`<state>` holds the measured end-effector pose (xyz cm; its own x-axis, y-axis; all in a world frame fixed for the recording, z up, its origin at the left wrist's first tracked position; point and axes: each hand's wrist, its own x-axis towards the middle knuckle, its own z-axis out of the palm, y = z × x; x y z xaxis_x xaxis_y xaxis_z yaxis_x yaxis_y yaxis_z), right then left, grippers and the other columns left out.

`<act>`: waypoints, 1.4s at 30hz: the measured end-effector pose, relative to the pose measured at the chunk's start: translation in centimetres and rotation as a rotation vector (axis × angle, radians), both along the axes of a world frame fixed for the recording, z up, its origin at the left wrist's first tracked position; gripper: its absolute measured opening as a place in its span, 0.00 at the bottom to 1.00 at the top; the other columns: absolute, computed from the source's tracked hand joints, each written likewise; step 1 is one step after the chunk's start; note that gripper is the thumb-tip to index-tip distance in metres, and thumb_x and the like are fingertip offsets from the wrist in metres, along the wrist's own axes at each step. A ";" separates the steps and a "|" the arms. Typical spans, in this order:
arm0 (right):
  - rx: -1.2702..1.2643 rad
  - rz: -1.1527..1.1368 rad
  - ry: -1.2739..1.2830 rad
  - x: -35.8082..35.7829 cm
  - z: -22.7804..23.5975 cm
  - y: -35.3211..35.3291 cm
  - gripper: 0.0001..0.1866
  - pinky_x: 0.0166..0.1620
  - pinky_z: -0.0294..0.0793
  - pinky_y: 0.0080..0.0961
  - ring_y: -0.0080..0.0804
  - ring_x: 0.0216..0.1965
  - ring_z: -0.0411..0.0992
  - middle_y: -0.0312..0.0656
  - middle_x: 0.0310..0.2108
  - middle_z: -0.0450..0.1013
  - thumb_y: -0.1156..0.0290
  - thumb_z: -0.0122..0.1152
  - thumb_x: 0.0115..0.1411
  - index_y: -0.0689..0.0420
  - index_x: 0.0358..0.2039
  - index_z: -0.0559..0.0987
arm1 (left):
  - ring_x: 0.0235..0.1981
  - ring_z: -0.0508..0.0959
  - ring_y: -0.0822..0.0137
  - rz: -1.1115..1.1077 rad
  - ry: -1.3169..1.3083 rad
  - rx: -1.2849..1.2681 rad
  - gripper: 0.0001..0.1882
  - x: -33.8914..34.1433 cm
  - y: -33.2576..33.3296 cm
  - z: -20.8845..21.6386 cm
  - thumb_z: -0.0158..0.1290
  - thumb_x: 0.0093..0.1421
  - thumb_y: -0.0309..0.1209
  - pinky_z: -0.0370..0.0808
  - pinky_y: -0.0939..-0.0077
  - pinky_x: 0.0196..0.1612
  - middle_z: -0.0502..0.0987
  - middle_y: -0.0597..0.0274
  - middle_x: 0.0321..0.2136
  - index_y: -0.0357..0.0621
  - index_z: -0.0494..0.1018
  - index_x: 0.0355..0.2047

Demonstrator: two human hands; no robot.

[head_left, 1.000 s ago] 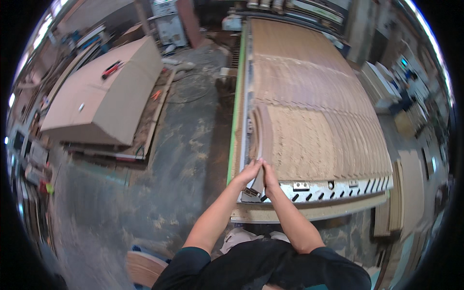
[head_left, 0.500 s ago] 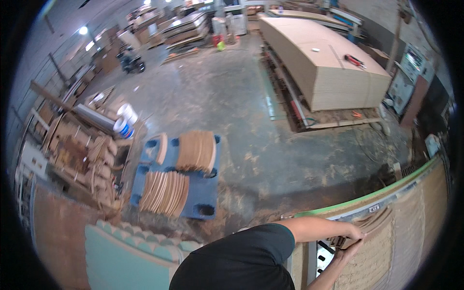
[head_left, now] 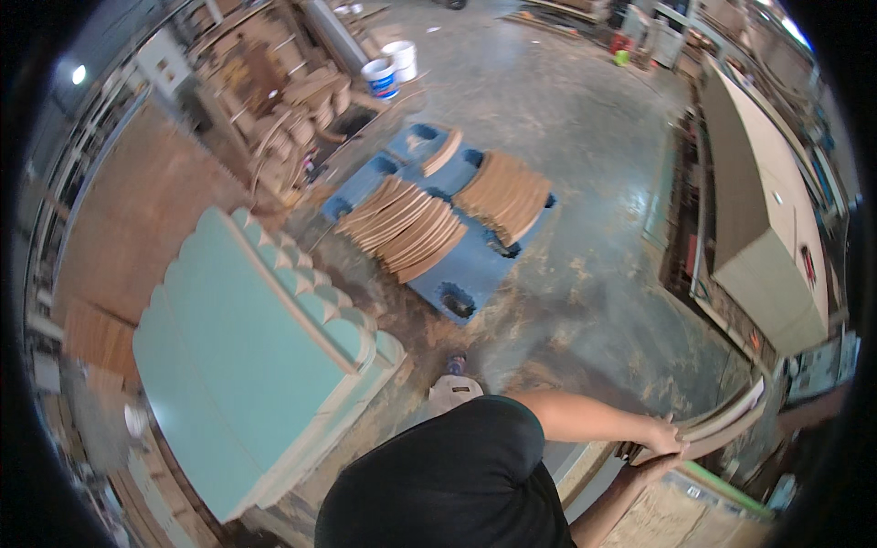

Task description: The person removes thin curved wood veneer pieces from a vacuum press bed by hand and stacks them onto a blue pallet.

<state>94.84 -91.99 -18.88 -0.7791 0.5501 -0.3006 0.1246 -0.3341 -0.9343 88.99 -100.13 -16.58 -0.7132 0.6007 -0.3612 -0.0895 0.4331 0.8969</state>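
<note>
Since half a second ago, both hands have lifted the curved wooden piece (head_left: 722, 422) clear. Left hand (head_left: 665, 436) clamps it above, right hand (head_left: 650, 468) below. Keep it level; blue pallet (head_left: 461, 269) lies beyond.

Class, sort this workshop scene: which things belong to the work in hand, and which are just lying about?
In hand:
left hand
right hand
curved wooden piece
stacked curved pieces on the blue pallet

Lying about:
pale green scalloped panels
two buckets
large board stack
</note>
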 end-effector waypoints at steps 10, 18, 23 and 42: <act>-0.287 0.803 -0.044 -2.4 -2.6 -32.2 0.40 0.65 0.75 0.45 0.49 0.64 0.72 0.52 0.69 0.68 0.40 0.38 0.78 0.60 0.75 0.63 | 0.78 0.50 0.27 0.689 -0.141 -0.011 0.52 3.5 -36.3 -1.5 0.36 0.74 0.69 0.52 0.25 0.75 0.40 0.29 0.80 0.35 0.53 0.79; -0.445 1.195 -0.288 -3.3 -10.1 -50.7 0.39 0.62 0.77 0.48 0.54 0.56 0.78 0.55 0.55 0.79 0.39 0.39 0.77 0.64 0.67 0.71 | 0.76 0.54 0.26 1.200 -0.321 0.035 0.55 7.4 -53.3 -10.1 0.42 0.69 0.72 0.61 0.40 0.75 0.42 0.22 0.77 0.37 0.53 0.79; -0.384 1.324 -0.383 -4.8 -15.7 -60.2 0.32 0.62 0.76 0.43 0.47 0.57 0.78 0.49 0.57 0.79 0.45 0.44 0.78 0.60 0.66 0.73 | 0.78 0.47 0.26 1.430 -0.419 0.202 0.53 8.7 -61.8 -12.4 0.44 0.69 0.73 0.56 0.38 0.77 0.44 0.21 0.77 0.60 0.42 0.83; -0.167 1.417 -0.738 5.7 -29.9 -106.8 0.28 0.66 0.71 0.40 0.42 0.64 0.72 0.45 0.65 0.71 0.52 0.42 0.81 0.55 0.73 0.64 | 0.80 0.53 0.47 1.478 -0.480 0.212 0.46 20.2 -108.4 -27.6 0.39 0.78 0.61 0.53 0.58 0.79 0.52 0.46 0.80 0.43 0.46 0.82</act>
<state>100.50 -198.82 -48.76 -0.2719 -0.5294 -0.8036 0.7926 0.3504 -0.4990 109.19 -208.55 -44.19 -0.5409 -0.4323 -0.7215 -0.5883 -0.4186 0.6918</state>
